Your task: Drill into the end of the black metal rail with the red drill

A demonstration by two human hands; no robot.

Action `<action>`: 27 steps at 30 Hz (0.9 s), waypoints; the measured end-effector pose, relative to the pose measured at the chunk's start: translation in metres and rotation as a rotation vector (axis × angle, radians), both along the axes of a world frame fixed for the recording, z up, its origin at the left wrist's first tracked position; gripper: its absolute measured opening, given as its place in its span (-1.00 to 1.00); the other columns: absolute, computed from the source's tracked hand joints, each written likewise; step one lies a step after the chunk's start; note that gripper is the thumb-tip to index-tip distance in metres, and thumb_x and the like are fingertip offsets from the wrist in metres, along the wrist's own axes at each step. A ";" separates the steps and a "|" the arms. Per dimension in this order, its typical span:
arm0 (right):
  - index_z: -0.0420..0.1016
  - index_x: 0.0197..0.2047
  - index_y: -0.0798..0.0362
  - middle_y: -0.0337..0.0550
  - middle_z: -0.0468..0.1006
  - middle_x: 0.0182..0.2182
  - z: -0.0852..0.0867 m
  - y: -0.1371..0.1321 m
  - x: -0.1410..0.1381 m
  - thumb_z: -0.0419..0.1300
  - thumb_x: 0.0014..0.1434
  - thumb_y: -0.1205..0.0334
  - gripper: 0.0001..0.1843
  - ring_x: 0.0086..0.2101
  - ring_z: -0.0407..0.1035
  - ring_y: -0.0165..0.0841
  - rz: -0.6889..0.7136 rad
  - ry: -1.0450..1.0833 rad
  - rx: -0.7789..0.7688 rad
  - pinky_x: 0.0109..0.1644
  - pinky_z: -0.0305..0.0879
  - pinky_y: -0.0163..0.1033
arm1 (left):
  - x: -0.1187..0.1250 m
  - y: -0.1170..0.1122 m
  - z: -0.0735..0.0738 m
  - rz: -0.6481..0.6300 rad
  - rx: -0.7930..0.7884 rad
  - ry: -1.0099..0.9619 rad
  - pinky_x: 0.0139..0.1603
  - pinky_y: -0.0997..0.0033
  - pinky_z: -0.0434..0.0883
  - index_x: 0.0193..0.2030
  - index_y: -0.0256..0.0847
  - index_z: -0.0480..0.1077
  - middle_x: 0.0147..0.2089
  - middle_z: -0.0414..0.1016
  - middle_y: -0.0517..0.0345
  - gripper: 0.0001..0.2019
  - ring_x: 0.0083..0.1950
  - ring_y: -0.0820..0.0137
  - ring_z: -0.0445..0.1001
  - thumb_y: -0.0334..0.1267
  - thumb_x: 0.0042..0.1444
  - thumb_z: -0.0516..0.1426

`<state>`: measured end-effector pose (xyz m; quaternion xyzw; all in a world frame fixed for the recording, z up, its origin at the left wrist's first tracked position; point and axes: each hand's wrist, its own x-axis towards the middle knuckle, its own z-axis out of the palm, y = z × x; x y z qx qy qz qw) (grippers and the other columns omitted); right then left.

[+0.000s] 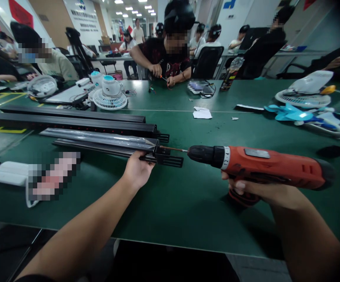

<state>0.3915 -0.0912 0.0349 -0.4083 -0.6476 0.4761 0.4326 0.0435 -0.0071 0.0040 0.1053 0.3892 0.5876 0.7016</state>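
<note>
My right hand [243, 188] is wrapped round the handle of a red and black cordless drill [275, 164], held level with its nose to the left. A long thin driver bit [174, 149] runs from the chuck to the near end of a black metal profile [108, 138], partly covered in clear film. Whether the tip sits in a screw is too small to tell. My left hand [139, 170] grips this profile from below near its end, fingers partly hidden behind it. A slotted black bracket [170, 159] sticks out from that end, close to the bit.
More long black profiles [78, 122] lie behind. White fan parts [109, 98] stand at the back left, blue fan blades [293, 113] at the right. Across the green table [187, 211] a person [170, 51] handles a screwdriver. Paper scraps [202, 113] and a bottle [231, 74] are also there.
</note>
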 end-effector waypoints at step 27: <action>0.92 -0.06 -0.11 -0.22 0.60 -0.50 -0.006 0.001 0.004 0.59 0.36 0.06 -0.84 -0.52 0.48 -0.37 -0.009 -0.047 0.043 -0.41 0.66 -0.34 | 0.000 0.002 -0.004 -0.012 0.008 0.007 0.10 0.18 0.62 0.14 -0.15 0.59 -0.07 0.75 0.03 -0.60 -0.01 0.18 0.72 -0.44 0.16 0.21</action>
